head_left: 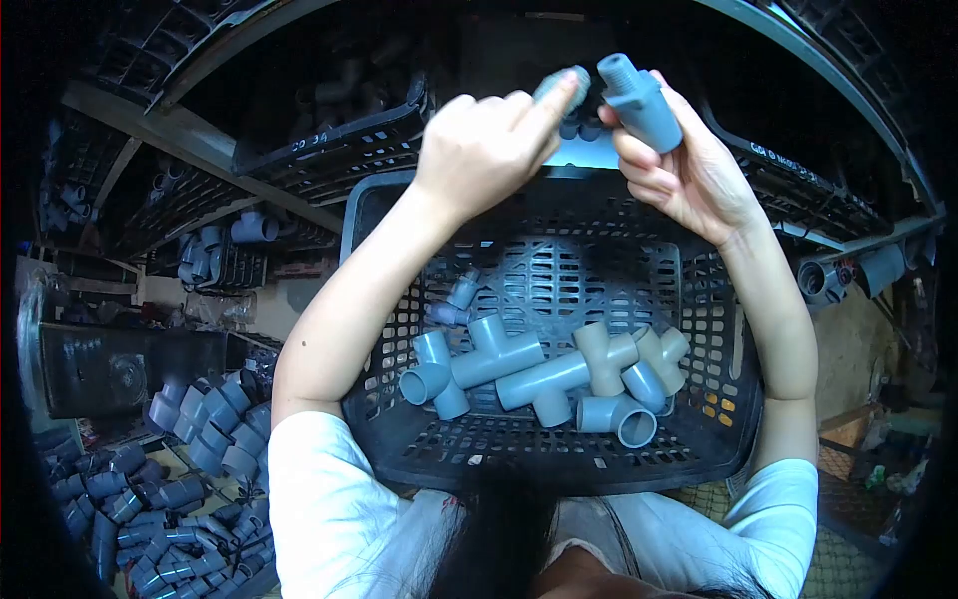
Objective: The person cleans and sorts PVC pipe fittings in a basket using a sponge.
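My right hand [694,180] grips a grey plastic threaded pipe adapter [647,112] above the far edge of the crate, its threaded end tilted up and to the left. My left hand [489,145] is closed close beside it, thumb side away from me. A small grey pipe fitting [555,88] shows at its fingertips, partly covered by the index finger. Below both hands is a black plastic crate [439,449]. In it lie several grey pipe tees [499,354], a light elbow [647,384] and smaller fittings [462,292] toward the far left.
Dark shelf bins [329,140] line the far side, with another bin [798,175] at the right. Piles of grey fittings [215,424] lie at lower left. More large fittings [823,280] sit on the right, by a wall.
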Demonstrator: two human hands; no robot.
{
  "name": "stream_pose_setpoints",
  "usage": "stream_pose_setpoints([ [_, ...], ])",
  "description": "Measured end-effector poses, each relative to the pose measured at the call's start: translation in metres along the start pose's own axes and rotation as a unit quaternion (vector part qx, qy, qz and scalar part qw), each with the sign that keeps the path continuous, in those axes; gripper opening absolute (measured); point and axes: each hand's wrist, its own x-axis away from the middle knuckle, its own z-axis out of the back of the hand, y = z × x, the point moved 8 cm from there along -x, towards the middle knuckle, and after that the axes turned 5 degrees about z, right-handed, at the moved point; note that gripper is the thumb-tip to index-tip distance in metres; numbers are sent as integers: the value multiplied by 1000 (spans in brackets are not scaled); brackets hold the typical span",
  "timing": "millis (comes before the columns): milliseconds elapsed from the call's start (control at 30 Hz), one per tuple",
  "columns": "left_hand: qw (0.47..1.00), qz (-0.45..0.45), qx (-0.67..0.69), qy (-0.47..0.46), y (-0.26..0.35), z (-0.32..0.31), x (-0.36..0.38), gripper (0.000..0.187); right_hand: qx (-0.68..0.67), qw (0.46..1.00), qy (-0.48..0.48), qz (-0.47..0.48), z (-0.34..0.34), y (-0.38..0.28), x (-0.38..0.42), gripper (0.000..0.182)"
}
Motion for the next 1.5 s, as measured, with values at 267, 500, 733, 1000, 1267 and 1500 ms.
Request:
stream_pose_setpoints([
  [267, 971, 185, 117, 99, -58, 43, -29, 33, 350, 896, 261, 84, 66, -42, -1, 65],
  [500, 966, 176, 150, 116, -59, 43, -31, 34, 799, 554, 174, -154, 173, -40, -50, 81],
  [733, 969, 192, 139, 71, -55, 41, -28, 36, 893, 368, 103, -237, 236, -26, -115, 47],
  [1000, 960, 163, 194, 117, -54, 43, -27, 33, 917, 345, 112, -167, 216, -15, -139, 39],
  [1267, 952, 250, 173, 43, -63, 29, -16, 35, 933, 307, 131, -137, 237, -29, -135, 33],
  [1500, 958, 196, 199, 61, -66, 23, -17, 18, 934, 318, 119, -113, 225, -30, -128, 32],
])
